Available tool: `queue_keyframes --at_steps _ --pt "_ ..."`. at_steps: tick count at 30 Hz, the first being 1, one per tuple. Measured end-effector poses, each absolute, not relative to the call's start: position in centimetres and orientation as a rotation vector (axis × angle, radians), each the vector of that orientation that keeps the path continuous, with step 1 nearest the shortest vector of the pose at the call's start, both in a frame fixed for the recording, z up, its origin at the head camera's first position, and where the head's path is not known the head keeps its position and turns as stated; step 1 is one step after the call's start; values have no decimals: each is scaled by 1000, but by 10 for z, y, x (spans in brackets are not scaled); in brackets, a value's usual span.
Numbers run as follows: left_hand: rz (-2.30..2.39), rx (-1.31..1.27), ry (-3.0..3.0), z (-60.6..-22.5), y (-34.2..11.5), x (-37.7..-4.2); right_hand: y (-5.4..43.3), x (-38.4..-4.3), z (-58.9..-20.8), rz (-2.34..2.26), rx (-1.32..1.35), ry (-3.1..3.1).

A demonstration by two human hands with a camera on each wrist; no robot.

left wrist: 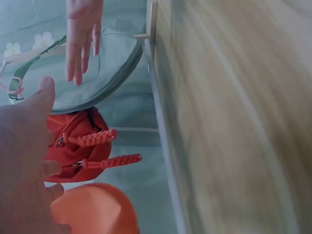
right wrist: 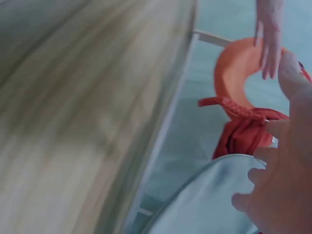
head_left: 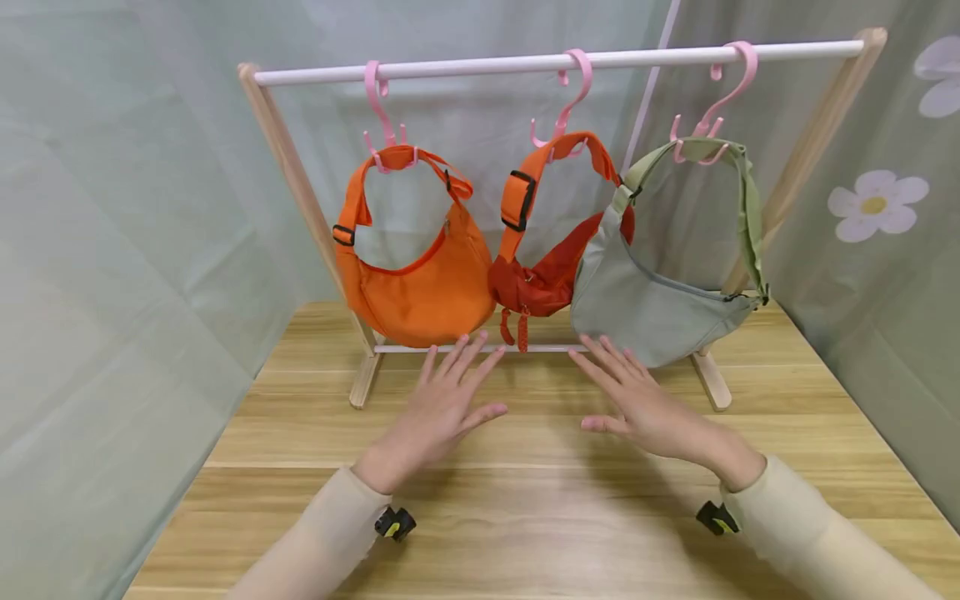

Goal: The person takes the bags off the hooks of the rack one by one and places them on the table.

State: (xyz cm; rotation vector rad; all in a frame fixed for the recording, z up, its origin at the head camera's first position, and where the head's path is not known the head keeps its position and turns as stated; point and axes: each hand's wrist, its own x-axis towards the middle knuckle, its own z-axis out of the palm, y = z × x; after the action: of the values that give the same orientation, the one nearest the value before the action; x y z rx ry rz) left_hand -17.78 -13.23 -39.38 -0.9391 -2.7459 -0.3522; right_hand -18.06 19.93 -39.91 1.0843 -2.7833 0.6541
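Three bags hang from pink hooks on a rack: an orange shoulder bag (head_left: pixel 427 300) at left, a smaller red bag with an orange strap (head_left: pixel 551 279) in the middle, and a grey-green shoulder bag (head_left: pixel 645 312) at right. My left hand (head_left: pixel 442 408) hovers over the table before the orange bag, fingers spread and straight, holding nothing. Before the grey-green bag, my right hand (head_left: pixel 645 408) is likewise spread, with nothing in it. In the left wrist view, braided zip pulls (left wrist: pixel 112 161) dangle from the red bag. Whether any fingertip touches a bag cannot be told.
The rack has a white top rail (head_left: pixel 480 67), wooden side posts and a low white crossbar (head_left: pixel 547 348). It stands toward the back of a wood-grain table (head_left: pixel 525 517). Pale curtains (head_left: pixel 112 250) with flower prints surround the table. The red and grey-green bags overlap.
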Motion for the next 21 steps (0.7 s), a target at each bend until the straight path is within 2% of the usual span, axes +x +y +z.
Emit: queue_keyframes --at_steps 7,21 --pt "-364 -910 -2735 -370 -137 -175 196 -182 -367 779 1198 -2739" --pt "-452 -885 -2636 -321 -146 -183 199 -197 -302 912 1181 -2738"
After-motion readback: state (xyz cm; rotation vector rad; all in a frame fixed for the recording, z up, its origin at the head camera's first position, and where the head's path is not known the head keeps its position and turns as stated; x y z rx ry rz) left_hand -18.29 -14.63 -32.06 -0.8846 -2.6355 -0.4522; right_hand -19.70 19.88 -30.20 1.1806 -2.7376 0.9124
